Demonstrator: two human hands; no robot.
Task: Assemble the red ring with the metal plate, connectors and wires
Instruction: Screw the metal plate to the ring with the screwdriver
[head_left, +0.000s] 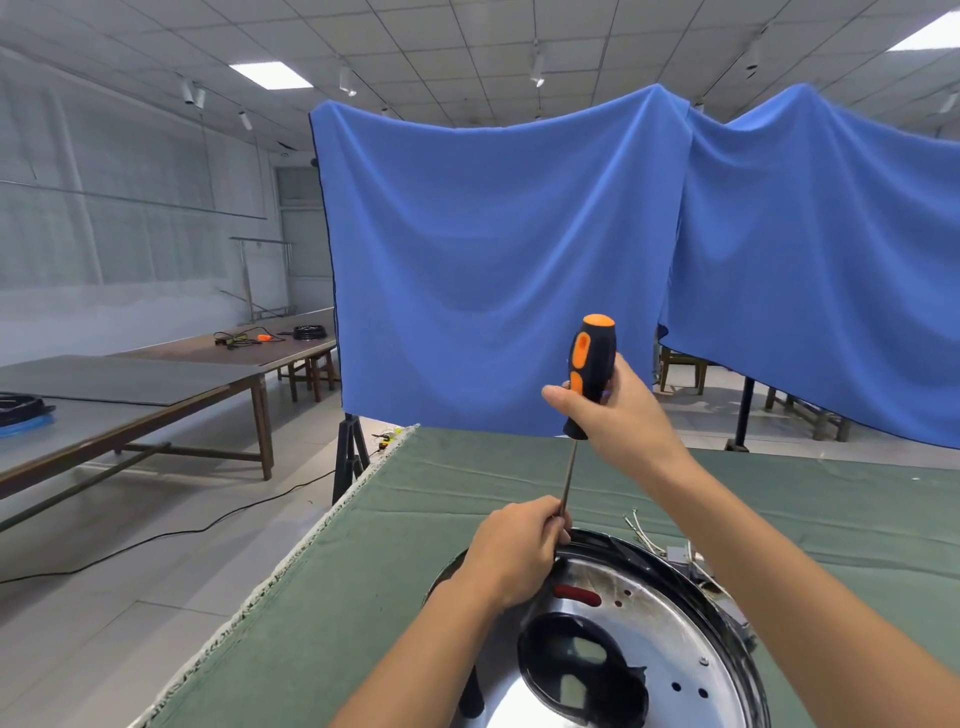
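Note:
A round shiny metal plate (649, 618) with a dark centre opening lies on the green table cloth (374, 571) at the bottom right. A strip of red (576, 594), perhaps the red ring, shows through a slot in it. My right hand (618, 410) grips the black and orange handle of a screwdriver (589, 374), held upright, tip down at the plate's far rim. My left hand (519, 551) pinches the thin shaft near its tip, resting on the rim. White wires (641, 530) and a connector block (683, 558) lie beyond the plate's right rim.
A blue cloth screen (493, 260) on stands rises behind the table. The table's left edge (291, 561) drops to a tiled floor crossed by a black cable (156, 535). Long tables (130, 395) with cables stand at the left.

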